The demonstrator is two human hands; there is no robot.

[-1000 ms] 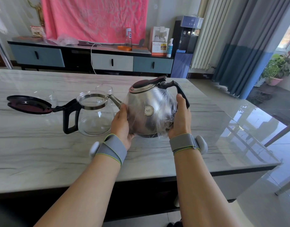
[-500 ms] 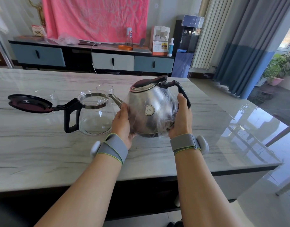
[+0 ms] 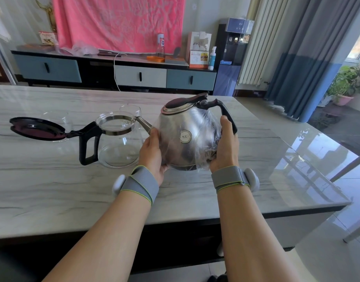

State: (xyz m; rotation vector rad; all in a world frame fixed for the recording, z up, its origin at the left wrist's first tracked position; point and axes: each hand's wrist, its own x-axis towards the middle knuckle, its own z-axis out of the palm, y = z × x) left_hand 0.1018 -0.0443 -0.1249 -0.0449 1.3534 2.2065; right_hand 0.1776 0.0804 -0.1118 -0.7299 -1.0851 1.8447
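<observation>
A steel kettle point(image 3: 187, 127) wrapped in clear plastic film sits low over the marble table point(image 3: 53, 190), near its middle. The dark lid is slightly ajar and the black handle points right. My left hand point(image 3: 152, 151) grips the kettle's left side just below the spout. My right hand point(image 3: 224, 147) grips the right side under the handle, over the bunched film. The spout tip reaches the rim of a glass carafe point(image 3: 118, 147). I cannot tell whether the kettle's base touches the table.
The carafe has a black handle, and its hinged lid point(image 3: 36, 129) is flung open to the left. Two small glass cups point(image 3: 130, 110) stand behind it. The table's right edge point(image 3: 317, 159) drops to a glossy floor. A sideboard point(image 3: 114, 74) stands along the far wall.
</observation>
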